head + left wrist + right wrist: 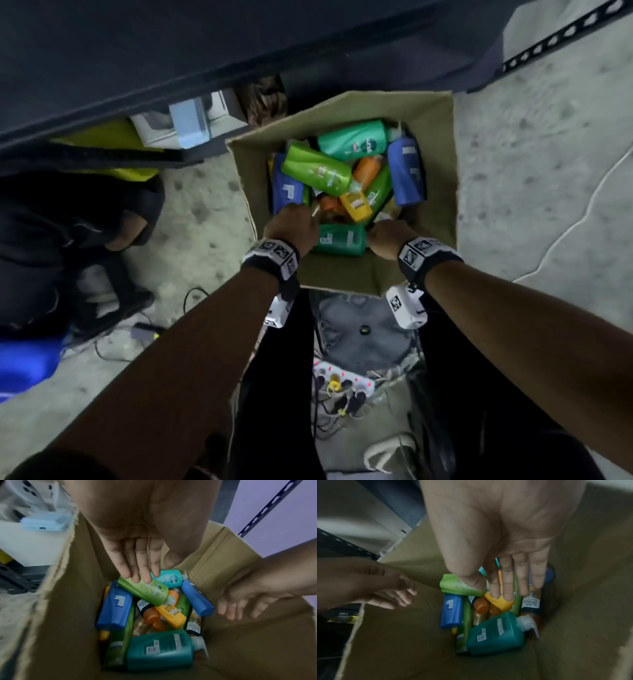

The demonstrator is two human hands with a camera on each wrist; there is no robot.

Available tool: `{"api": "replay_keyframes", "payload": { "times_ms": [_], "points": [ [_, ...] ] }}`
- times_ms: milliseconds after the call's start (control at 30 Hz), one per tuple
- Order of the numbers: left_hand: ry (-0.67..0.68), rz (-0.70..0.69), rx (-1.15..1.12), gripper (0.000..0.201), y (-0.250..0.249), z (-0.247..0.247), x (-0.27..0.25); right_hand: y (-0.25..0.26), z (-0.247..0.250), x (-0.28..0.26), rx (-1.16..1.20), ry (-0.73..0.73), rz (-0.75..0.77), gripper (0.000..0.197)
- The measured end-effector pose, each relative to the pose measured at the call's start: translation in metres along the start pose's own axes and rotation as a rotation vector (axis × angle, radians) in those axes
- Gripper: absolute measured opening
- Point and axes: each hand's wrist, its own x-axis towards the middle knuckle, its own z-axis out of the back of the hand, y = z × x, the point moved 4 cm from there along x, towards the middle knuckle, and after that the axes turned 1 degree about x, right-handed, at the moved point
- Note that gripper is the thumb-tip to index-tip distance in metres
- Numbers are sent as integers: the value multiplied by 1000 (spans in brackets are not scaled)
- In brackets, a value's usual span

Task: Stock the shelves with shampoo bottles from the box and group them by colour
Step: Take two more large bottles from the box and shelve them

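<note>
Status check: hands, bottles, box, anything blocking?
Left hand and right hand open, reaching into the cardboard box, holding nothing. Shampoo bottles piled loose inside; light green bottle on top. Nothing blocking.

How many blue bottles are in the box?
2. One blue bottle lies at the box's left side by the left hand; the other blue bottle lies at its right side. More may hide underneath.
</note>
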Motion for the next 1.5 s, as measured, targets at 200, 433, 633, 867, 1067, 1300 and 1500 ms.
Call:
{"api": "replay_keyframes", "payload": {
  "times_ms": [200, 433, 633, 867, 1067, 1300, 1500],
  "points": [
    [6, -95, 89, 36, 7, -31, 85, -23, -21, 78, -11, 54, -52, 41],
    [-110, -104, 179, 61, 26, -48, 147, -30, -47, 128, -114, -14, -67, 55],
    [-165, -228, 326, 71, 20, -53, 171, -20, -66, 159, -135, 101, -54, 62],
    [-100, -266, 391, 72, 4, -60, 201, -6, -68, 175, -204, 239, -17, 46],
    [-88, -289, 476, 80, -5, -64, 209, -15, -74, 168, -213, 316, -23, 63],
    [3, -161, 486, 94, 6, -69, 208, -29, -65, 156, -91, 180, -112, 90],
    [115, 38, -49, 128, 28, -108, 203, -35, -58, 139, 236, 138, -185, 118]
  ]
}}
